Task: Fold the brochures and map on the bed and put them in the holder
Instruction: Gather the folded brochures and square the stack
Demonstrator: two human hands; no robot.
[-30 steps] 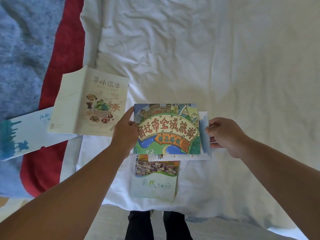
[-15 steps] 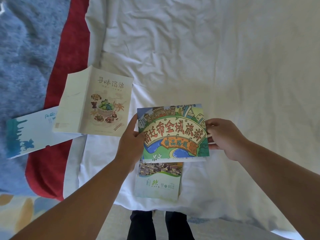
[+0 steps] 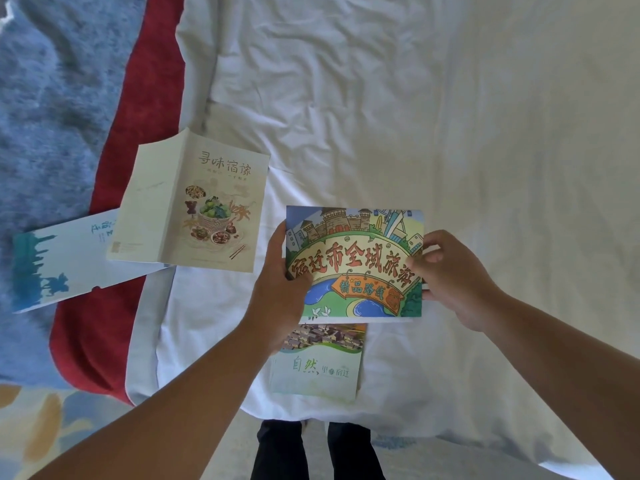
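Map in bright cartoon colours [image 3: 356,265], folded flat, is held over the near part of the white bed sheet [image 3: 381,116], its near edge covering the far end of the green nature brochure [image 3: 318,365] that lies on the sheet. The left hand [image 3: 277,292] pinches the map's left edge and the right hand [image 3: 453,282] pinches its right edge. Further left the cream food brochure [image 3: 204,209] lies half open, overlapping the blue-and-white holder [image 3: 59,265] that lies across the red strip [image 3: 138,116]
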